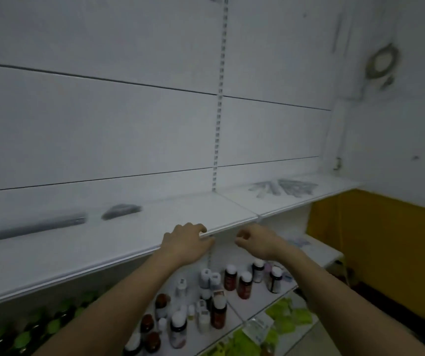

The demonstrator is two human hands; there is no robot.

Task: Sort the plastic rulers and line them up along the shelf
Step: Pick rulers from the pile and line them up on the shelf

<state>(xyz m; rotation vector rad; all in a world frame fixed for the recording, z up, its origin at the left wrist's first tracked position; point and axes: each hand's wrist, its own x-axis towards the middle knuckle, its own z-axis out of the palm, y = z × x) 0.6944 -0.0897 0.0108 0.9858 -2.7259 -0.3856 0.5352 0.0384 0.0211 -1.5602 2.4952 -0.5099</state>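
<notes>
Right now neither hand holds a ruler. The left hand [187, 241] lies on the front edge of the shelf [119, 237], its fingers bent over the lip and gripping nothing. The right hand [254, 240] hangs just below and in front of that edge, fingers loosely curled and empty. The clear rulers [283, 187] lie in a loose fan on the right-hand shelf panel, well apart from both hands and close to the back wall [129, 124]. Two dark, blurred strips, one long [32, 228] and one short [121, 211], lie on the left panel; whether they are rulers I cannot tell. The main risk, as I judge it, is the reach: the pile sits far back and to the right, so a stretched arm could nudge the fan further apart or sweep a ruler off the right end. Thin clear plastic on a white board is hard to see and to pinch, so a piece may be missed or slide. Anything that drops would land among the bottles [232, 281] on the lower shelf and could tip them.
</notes>
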